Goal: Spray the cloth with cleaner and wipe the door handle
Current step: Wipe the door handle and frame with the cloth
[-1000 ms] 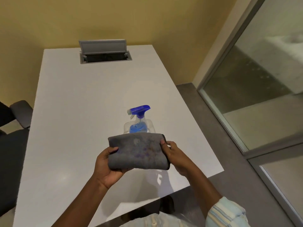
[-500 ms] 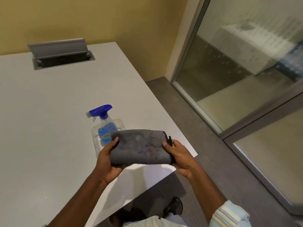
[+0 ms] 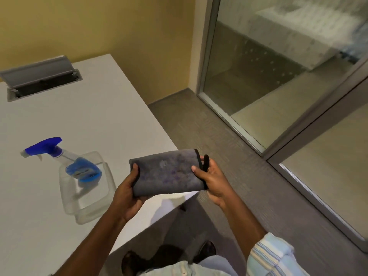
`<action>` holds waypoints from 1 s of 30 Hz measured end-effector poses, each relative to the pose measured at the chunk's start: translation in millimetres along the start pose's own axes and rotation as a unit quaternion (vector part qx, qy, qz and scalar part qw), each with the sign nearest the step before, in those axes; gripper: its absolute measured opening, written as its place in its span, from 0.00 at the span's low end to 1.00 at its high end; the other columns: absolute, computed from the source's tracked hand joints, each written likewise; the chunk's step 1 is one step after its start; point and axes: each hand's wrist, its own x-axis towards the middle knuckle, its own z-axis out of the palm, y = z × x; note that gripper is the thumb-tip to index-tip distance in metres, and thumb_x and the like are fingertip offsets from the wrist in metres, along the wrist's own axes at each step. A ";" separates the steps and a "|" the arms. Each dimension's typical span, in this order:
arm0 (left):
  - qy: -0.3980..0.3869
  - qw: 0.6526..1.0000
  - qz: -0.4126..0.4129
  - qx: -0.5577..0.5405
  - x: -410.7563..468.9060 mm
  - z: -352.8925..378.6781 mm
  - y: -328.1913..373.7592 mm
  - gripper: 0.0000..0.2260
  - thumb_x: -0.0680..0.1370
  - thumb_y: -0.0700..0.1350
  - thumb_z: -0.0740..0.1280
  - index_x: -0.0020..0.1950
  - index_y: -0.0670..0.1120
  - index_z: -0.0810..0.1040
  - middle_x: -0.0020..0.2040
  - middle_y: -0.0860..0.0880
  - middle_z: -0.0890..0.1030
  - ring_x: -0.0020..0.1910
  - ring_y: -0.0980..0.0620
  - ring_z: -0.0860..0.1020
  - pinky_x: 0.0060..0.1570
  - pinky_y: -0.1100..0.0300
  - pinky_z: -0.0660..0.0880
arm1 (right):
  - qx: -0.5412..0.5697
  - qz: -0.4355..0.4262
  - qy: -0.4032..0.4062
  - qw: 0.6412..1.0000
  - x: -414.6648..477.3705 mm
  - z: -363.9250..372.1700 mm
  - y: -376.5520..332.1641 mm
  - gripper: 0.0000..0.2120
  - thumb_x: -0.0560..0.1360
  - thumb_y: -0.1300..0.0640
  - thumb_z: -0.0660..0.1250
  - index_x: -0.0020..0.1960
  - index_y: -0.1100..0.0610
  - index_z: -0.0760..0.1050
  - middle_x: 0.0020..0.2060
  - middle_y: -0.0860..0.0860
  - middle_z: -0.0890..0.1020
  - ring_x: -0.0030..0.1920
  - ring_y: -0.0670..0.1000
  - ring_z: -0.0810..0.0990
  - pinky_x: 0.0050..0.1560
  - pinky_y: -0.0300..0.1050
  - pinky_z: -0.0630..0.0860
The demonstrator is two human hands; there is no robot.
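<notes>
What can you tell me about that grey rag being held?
The folded grey cloth looks like fuzzy microfibre with a black stitched border. Its upper face carries faint purple blotches and a pale spot. It is held in the air over the corner of the white table, touching nothing else: the left hand grips its left end, thumb on top, and the right hand pinches its right end.
</notes>
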 end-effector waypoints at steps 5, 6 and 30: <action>0.004 0.997 0.055 0.054 35.8 87.7 -49.4 0.31 0.62 0.60 0.75 0.57 0.41 0.79 0.47 0.42 0.87 0.50 0.46 0.85 0.52 0.51 0.82 | 0.000 -0.028 0.028 0.999 0.3 -81.2 -38.6 0.22 0.73 0.66 0.71 0.64 0.60 0.70 0.58 0.59 0.81 0.56 0.56 0.82 0.56 0.52 0.79; -0.002 0.994 0.075 0.074 42.4 99.8 -56.8 0.30 0.57 0.61 0.76 0.53 0.46 0.81 0.43 0.49 0.87 0.44 0.51 0.86 0.42 0.54 0.84 | 0.006 -0.029 0.040 0.999 -1.1 -96.6 -45.4 0.22 0.72 0.65 0.72 0.64 0.57 0.70 0.57 0.57 0.81 0.55 0.55 0.82 0.54 0.50 0.80; -0.171 0.965 -0.053 0.190 229.1 430.3 -161.7 0.19 0.75 0.58 0.65 0.48 0.46 0.87 0.52 0.41 0.86 0.49 0.45 0.85 0.37 0.53 0.83 | 0.340 -0.061 0.233 0.909 18.3 -363.3 -193.3 0.21 0.67 0.59 0.75 0.58 0.57 0.75 0.48 0.55 0.86 0.45 0.54 0.85 0.43 0.50 0.80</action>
